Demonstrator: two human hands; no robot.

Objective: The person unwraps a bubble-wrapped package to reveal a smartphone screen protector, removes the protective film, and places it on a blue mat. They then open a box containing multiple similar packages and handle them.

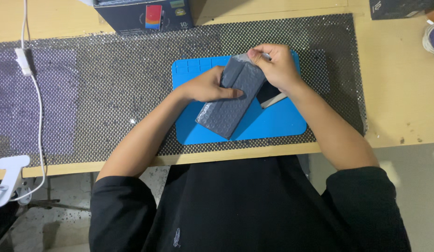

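A light wooden table [399,93] runs across the view, and most of it is covered by a dark perforated anti-slip mat [109,93]. On the middle of that mat lies a bright blue silicone work mat [277,126] with small tray compartments along its far left edge. Over the blue mat, both hands hold a grey bubble-wrap pouch [231,109], which slants from its upper end near the right hand down to its lower end over the mat's near-left part. The left hand [210,88] is wrapped around the pouch's middle from the left, fingers laid flat across its face. The right hand [277,67] is closed in a pinch on the pouch's upper end, which is folded over. Just under the right hand, a flat dark device with a pale edge [269,95] sticks out from behind the pouch, close over the blue mat. A dark box [144,16] with a coloured picture stands at the far edge of the table, and a white cable [38,107] trails down the left side to a white clamp [7,179].
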